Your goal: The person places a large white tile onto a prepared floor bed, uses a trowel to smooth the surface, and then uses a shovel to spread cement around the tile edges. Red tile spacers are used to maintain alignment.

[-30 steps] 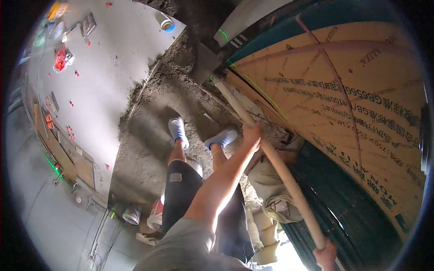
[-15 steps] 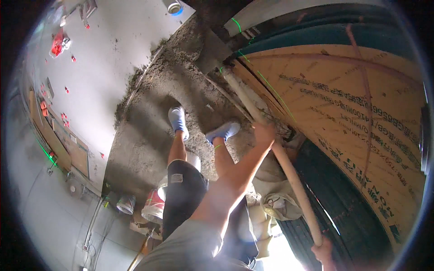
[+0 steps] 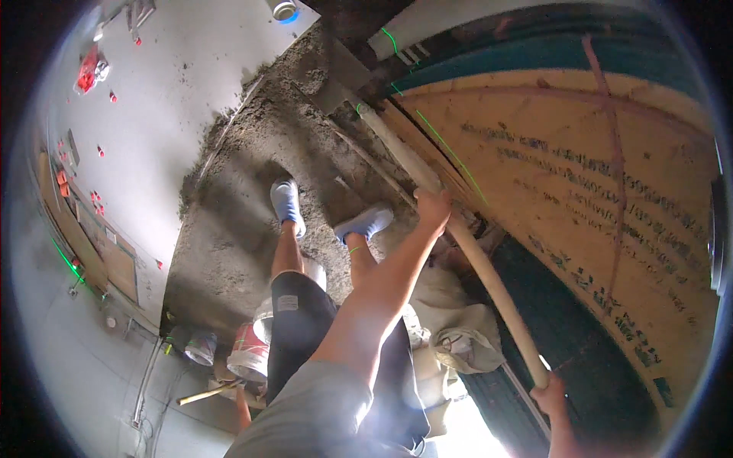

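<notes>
Both my hands grip a long-handled shovel [image 3: 489, 267] with a pale round wooden shaft, slanting from far middle to near right. My left hand [image 3: 434, 208] wraps the shaft about midway, its forearm crossing in front of my legs. My right hand [image 3: 550, 395] is closed round the near end of the shaft. The flat grey blade [image 3: 341, 80] rests low at the far end, against a layer of wet grey mortar [image 3: 252, 183] on the floor. Mortar lies under and around my feet in grey-blue shoes [image 3: 286, 202].
A large tan printed board [image 3: 550, 175] stands along the right. At left is a pale wall panel [image 3: 145, 99]. Buckets [image 3: 249, 353] and sacks [image 3: 467, 347] stand near my legs. A thin pole lies beside the shaft. Another person's hand [image 3: 242, 404] is by a wooden stick [image 3: 205, 394].
The view has shifted slightly right. My hands have pushed the shovel a little forward, blade farther away. Another person's hand has come into view at lower left, where the stick has tilted.
</notes>
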Available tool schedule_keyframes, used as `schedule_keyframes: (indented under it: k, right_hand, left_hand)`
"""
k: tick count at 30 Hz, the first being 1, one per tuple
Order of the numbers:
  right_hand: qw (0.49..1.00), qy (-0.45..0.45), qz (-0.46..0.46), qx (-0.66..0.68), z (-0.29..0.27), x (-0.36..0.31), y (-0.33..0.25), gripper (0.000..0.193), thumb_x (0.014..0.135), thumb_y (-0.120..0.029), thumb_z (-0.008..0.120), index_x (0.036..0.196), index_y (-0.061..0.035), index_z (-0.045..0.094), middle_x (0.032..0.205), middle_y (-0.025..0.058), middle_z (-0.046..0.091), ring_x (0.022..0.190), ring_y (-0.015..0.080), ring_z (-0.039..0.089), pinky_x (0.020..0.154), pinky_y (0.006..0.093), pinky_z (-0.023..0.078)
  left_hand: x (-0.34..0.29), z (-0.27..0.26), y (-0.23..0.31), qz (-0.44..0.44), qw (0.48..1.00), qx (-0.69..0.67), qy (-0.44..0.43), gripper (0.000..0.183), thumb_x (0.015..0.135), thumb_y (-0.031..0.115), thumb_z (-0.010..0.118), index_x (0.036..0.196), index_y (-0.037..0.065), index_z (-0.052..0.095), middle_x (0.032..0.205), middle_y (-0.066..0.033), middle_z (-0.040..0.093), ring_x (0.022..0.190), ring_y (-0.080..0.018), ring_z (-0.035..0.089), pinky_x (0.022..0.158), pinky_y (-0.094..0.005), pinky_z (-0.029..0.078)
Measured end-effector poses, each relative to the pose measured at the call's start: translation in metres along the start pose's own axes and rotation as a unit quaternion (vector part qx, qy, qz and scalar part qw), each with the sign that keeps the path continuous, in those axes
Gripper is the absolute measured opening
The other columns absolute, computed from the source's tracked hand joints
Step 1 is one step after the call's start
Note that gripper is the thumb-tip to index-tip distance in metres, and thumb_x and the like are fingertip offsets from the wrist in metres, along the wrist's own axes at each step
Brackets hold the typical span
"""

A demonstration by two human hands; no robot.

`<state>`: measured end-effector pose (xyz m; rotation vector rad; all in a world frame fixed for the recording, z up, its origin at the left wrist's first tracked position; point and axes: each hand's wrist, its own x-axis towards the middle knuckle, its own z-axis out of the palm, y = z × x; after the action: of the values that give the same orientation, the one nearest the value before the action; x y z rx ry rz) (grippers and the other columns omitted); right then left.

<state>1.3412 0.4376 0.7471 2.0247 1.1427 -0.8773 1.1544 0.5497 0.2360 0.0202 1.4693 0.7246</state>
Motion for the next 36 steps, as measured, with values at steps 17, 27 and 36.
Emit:
schedule_keyframes:
  k: [17, 27, 36]
  right_hand:
    - [0.985, -0.122, 0.119, -0.028, 0.121, 0.028, 0.161, 0.053, 0.062, -0.019, 0.079, 0.109, -0.0016, 0.063, 0.103, 0.0230, 0.068, 0.099, 0.0389, 0.064, 0.088, 0.0460, 0.051]
    - [0.957, -0.219, 0.123, 0.145, 0.211, -0.065, -0.030, 0.039, 0.068, -0.013, 0.075, 0.102, -0.0032, 0.060, 0.092, 0.0164, 0.061, 0.085, 0.0290, 0.057, 0.077, 0.0404, 0.044]
    - [0.882, -0.304, 0.064, 0.355, 0.191, -0.082, -0.188, 0.022, 0.076, -0.005, 0.070, 0.093, -0.0041, 0.057, 0.077, 0.0111, 0.055, 0.067, 0.0207, 0.052, 0.061, 0.0350, 0.039]
  left_hand:
    - [-0.081, -0.017, -0.012, -0.094, 0.986, 0.041, 0.129, 0.032, 0.079, 0.008, 0.061, 0.105, -0.001, 0.046, 0.092, -0.0143, 0.057, 0.073, -0.0226, 0.061, 0.055, -0.0392, 0.051]
    - [-0.201, -0.221, -0.111, 0.089, 0.842, 0.529, -0.058, 0.026, 0.080, 0.021, 0.070, 0.099, 0.008, 0.057, 0.081, -0.0131, 0.061, 0.075, -0.0288, 0.064, 0.061, -0.0450, 0.052]
    - [-0.148, -0.271, 0.246, 0.150, 0.878, 0.415, 0.187, 0.055, 0.080, 0.016, 0.063, 0.129, -0.002, 0.048, 0.108, -0.0275, 0.061, 0.103, -0.0432, 0.059, 0.093, -0.0504, 0.045]
